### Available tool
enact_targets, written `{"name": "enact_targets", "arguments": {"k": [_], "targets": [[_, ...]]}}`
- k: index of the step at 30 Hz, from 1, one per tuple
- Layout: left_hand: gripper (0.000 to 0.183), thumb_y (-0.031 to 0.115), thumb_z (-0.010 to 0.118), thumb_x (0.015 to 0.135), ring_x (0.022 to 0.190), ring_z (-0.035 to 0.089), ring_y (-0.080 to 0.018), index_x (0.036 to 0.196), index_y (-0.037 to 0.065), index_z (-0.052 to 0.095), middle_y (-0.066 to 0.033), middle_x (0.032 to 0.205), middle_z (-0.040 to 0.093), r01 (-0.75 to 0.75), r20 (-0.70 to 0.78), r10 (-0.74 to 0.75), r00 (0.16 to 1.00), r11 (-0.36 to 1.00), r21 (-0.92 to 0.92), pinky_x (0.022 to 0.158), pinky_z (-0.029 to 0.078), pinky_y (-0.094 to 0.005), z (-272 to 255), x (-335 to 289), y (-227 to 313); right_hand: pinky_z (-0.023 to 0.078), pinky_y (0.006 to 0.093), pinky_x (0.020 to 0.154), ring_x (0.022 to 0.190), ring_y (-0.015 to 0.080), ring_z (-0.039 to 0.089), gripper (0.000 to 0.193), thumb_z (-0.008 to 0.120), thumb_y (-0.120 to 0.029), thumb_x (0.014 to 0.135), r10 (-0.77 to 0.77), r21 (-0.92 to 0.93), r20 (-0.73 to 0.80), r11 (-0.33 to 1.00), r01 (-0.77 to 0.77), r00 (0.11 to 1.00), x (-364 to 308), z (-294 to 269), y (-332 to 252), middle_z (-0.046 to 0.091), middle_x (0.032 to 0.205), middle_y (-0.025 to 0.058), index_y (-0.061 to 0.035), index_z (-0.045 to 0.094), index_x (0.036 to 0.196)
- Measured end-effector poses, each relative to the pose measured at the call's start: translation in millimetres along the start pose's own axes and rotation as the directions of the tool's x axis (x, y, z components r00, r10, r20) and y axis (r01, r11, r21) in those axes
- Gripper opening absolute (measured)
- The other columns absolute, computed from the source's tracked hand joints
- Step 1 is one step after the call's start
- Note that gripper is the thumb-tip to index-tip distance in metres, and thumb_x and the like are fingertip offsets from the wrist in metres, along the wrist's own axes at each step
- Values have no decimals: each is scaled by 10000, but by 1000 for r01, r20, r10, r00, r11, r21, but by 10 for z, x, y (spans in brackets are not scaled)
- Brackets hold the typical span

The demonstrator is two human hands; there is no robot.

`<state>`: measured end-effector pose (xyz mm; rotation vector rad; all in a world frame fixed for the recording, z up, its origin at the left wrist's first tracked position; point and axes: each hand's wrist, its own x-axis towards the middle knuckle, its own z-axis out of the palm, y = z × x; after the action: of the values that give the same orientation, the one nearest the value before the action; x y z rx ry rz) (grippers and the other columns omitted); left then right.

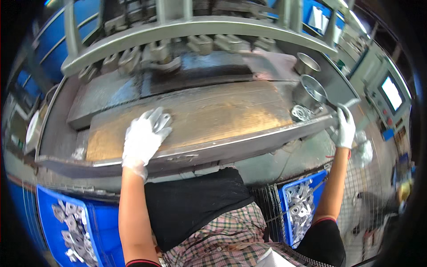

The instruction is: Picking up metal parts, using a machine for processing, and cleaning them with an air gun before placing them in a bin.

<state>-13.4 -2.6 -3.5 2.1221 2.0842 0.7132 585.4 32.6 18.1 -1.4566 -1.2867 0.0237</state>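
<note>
My left hand (144, 135), in a white glove, is over the left part of the worn brown board (213, 111). Its fingers are closed on a small grey metal part (163, 121) with a rounded end. At the right end of the tray, my gloved right hand (345, 128) is closed round the end of a thin-handled tool (330, 105). That tool leans out of a metal cup (307, 94); its other end is hidden inside. Beside the cup lies a small heap of ring-shaped metal pieces (301, 113).
A raised metal rim (249, 135) runs along the tray's front. Behind the board hang metal blocks (200, 44) under a crossbar (200, 26). Another cup (307, 64) stands at the back right. Blue bins (91, 209) of metal parts flank my lap; a control panel (391, 93) is far right.
</note>
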Motion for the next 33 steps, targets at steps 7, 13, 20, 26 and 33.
{"name": "enact_targets", "arguments": {"k": [7,13,20,26,33], "targets": [[617,403,713,853,1205,584,-377,1392,126,595,-134,1376,610,31,-36,-29,999,997,71,1048,456,-463,25,-62,-11,492,225,790,871,90,626,264,621,-175,1005,186,93,4,978,-185,983,-101,-175,-250,700,1052,52,-9,688,1199],[608,401,706,862,1196,591,-366,1395,130,595,-121,1375,612,36,-29,-35,999,997,62,1048,453,-462,34,-44,-42,498,225,676,815,100,644,343,609,-270,1018,84,394,151,909,-138,985,-54,762,-892,713,1067,86,-33,652,1262],[596,396,701,865,1197,593,-361,1386,124,605,-116,1378,612,23,-41,-21,999,999,41,1044,455,-462,37,-44,-62,483,257,605,681,158,626,364,594,-300,1015,32,730,441,569,-379,897,255,2355,-1387,715,1080,161,-98,599,1318],[593,385,709,860,1194,594,-364,1381,120,608,-118,1379,612,22,-25,-21,999,1000,21,1041,460,-458,7,-25,-57,495,339,578,686,210,628,290,543,-246,1016,173,772,475,389,-503,863,476,3084,-1700,729,1090,146,-128,596,1275],[580,382,705,865,1186,598,-366,1375,121,612,-115,1368,618,22,-35,-21,999,999,39,1033,463,-461,-1,-34,-35,475,327,541,633,190,617,268,610,-280,1000,74,775,486,424,-468,871,415,2888,-1735,737,1023,125,-118,606,1214]]}}
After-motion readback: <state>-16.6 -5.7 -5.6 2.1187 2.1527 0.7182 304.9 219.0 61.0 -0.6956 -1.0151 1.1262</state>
